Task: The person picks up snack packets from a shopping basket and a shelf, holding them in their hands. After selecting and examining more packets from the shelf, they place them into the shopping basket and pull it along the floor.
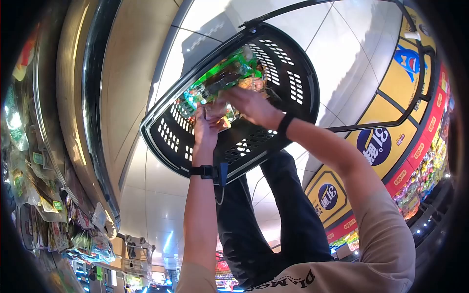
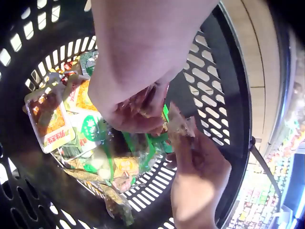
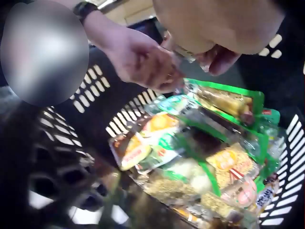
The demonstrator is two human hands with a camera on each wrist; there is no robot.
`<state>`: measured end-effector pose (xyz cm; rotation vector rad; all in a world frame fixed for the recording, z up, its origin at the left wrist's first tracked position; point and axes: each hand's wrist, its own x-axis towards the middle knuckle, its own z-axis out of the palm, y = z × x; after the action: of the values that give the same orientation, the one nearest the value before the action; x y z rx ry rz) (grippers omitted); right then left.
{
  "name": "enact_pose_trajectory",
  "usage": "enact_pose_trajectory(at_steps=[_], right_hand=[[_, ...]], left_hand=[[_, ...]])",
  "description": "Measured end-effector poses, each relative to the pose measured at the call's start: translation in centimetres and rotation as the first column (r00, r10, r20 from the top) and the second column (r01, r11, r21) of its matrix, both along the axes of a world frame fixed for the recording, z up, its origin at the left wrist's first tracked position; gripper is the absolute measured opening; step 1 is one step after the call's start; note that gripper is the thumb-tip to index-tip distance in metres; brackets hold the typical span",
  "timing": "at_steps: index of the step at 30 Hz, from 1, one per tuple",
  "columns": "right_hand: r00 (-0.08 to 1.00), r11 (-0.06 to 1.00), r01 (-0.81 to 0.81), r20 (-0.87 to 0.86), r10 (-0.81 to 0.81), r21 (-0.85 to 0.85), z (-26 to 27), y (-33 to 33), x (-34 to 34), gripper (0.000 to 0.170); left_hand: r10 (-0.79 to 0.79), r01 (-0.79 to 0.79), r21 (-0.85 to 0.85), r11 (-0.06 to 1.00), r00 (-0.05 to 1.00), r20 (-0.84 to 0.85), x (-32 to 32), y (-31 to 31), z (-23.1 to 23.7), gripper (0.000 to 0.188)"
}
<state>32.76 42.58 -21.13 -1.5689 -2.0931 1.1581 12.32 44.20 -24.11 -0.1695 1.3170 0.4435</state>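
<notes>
Both hands meet low over the black shopping basket (image 1: 161, 127). My right hand (image 1: 254, 107) comes in from the right; in the left wrist view, the right hand (image 2: 198, 176) pinches a small piece of clear plastic packaging (image 2: 181, 126). My left hand (image 1: 206, 129) is close beside it. In the left wrist view its curled fingers hold a shiny reddish wrapper (image 2: 155, 98), partly hidden by the hand. Beneath the hands lie several food packs, among them a green-edged pouch (image 3: 224, 100) and an orange-labelled tray (image 2: 50, 119).
The basket stands on pale floor tiles (image 1: 337, 34), its thin handle (image 1: 376, 124) folded outward. At the left runs a shelf with a rounded metal edge (image 1: 78, 97) and hanging packaged goods (image 1: 49, 205). A yellow display panel (image 1: 381, 146) fronts colourful packs at the right.
</notes>
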Motion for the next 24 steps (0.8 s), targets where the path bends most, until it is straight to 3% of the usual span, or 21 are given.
enact_pose_trajectory(at_steps=[1,2,3,6,7,9,10,11,13,14,15,17,18,21,22,24], right_hand=[[0.999,0.999,-0.03,-0.035,0.031,0.03,0.5,-0.9,-0.6,0.058],[0.999,1.0,0.004,-0.044,-0.003,0.03,1.2,-2.0,-1.2,0.057],[0.998,0.999,0.04,-0.053,-0.038,0.031,2.1,-2.5,-1.8,0.056],[0.99,0.996,0.092,-0.114,-0.089,0.021,3.0,-2.9,-2.9,0.051],[0.989,0.995,0.093,-0.115,-0.09,0.021,3.1,-2.9,-2.7,0.051],[0.934,0.977,0.167,-0.297,-0.201,-0.136,3.9,-3.0,-2.1,0.042],[0.879,0.915,0.187,-0.356,-0.319,-0.358,4.2,-2.5,-1.3,0.039],[0.879,0.914,0.187,-0.355,-0.319,-0.359,3.7,-2.2,-0.7,0.039],[0.843,0.665,0.46,0.054,-0.535,-0.588,2.0,-0.9,0.8,0.039],[0.857,0.776,0.515,0.186,-0.481,-0.363,-1.4,-1.7,2.0,0.037],[0.836,0.856,0.504,0.315,-0.45,-0.115,-5.7,-3.2,3.2,0.036],[0.798,0.858,0.497,0.459,-0.391,-0.132,-10.1,-4.0,4.6,0.039],[0.814,0.889,0.399,0.533,-0.23,-0.225,-11.9,-4.4,5.1,0.041],[0.758,0.933,0.346,0.615,-0.219,-0.095,-13.0,-4.7,4.3,0.033],[0.805,0.904,0.384,0.548,-0.228,-0.188,-12.6,-4.5,4.5,0.035],[0.799,0.863,0.451,0.535,-0.276,-0.229,-11.3,-3.8,4.1,0.033]], left_hand=[[-0.025,0.026,-0.02,0.999,0.999,0.041,0.5,0.1,0.7,0.049],[0.006,-0.003,-0.011,1.0,0.949,0.315,-1.1,-0.7,-1.6,0.048],[0.004,0.0,-0.013,1.0,0.946,0.325,-0.3,-0.7,-0.9,0.048],[-0.073,0.073,0.0,0.997,0.995,0.071,1.3,-0.6,1.9,0.029],[-0.074,0.075,0.0,0.997,0.995,0.07,0.9,-0.8,2.0,0.029],[-0.299,0.291,0.072,0.954,0.944,0.138,-0.5,-0.9,1.9,0.024],[-0.262,0.24,0.11,0.964,0.926,0.273,-1.4,-1.2,1.0,0.024],[-0.261,0.24,0.109,0.965,0.926,0.274,-1.7,-2.1,0.2,0.024],[-0.132,0.113,0.103,0.988,0.971,0.201,-1.9,-3.1,-0.1,0.04],[-0.078,0.071,0.09,0.993,0.995,0.07,-0.7,-2.8,1.8,0.041],[-0.068,0.062,0.097,0.993,0.996,0.059,-1.2,-2.9,2.4,0.041],[-0.113,0.112,0.018,0.994,0.972,0.207,-2.6,-3.1,3.6,0.041],[-0.146,0.15,-0.006,0.989,0.972,0.183,-3.1,-3.8,4.2,0.041],[-0.137,0.117,0.104,0.988,0.968,0.211,-3.7,-4.3,9.5,0.046],[-0.121,0.102,0.108,0.989,0.974,0.193,-3.9,-4.5,11.3,0.046],[-0.123,0.096,0.132,0.987,0.97,0.212,-5.5,-5.7,13.2,0.044]])
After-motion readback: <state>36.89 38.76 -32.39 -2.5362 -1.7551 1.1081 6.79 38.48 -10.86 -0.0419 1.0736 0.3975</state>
